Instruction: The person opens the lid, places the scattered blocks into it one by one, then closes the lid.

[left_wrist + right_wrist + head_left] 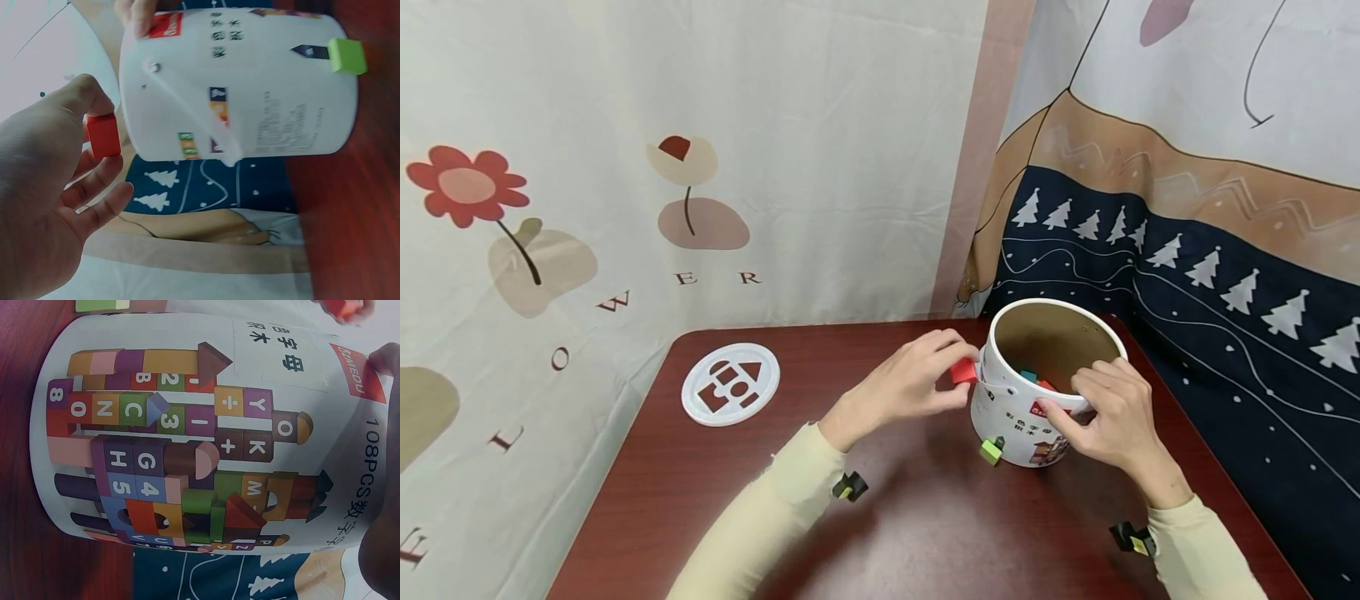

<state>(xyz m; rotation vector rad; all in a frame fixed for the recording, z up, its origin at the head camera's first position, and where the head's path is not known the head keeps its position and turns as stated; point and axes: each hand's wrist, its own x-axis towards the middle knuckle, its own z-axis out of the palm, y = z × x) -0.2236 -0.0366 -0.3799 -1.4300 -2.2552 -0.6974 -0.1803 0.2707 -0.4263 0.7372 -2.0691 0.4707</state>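
My left hand (pixel 917 375) pinches a small red block (pixel 963 371) between thumb and fingers, just left of the bucket's rim. The white bucket (pixel 1011 421) stands upright on the table, printed with letters and pictures of toy blocks. My right hand (pixel 1116 408) grips its near right rim, with the thumb outside and the fingers over the edge. Inside the bucket lie a few coloured blocks (pixel 1028 377), mostly hidden by the wall. A green block (pixel 991 452) sits by the bucket's base. In the left wrist view, the red block (pixel 104 135) shows a plain face.
A round white lid (pixel 730 384) with shape cut-outs lies at the table's left side. The bucket's handle (pixel 197 112) hangs down its side. Behind the brown table (pixel 850 517) hang printed curtains (pixel 820 167), and a dark blue tree-patterned part borders the right edge.
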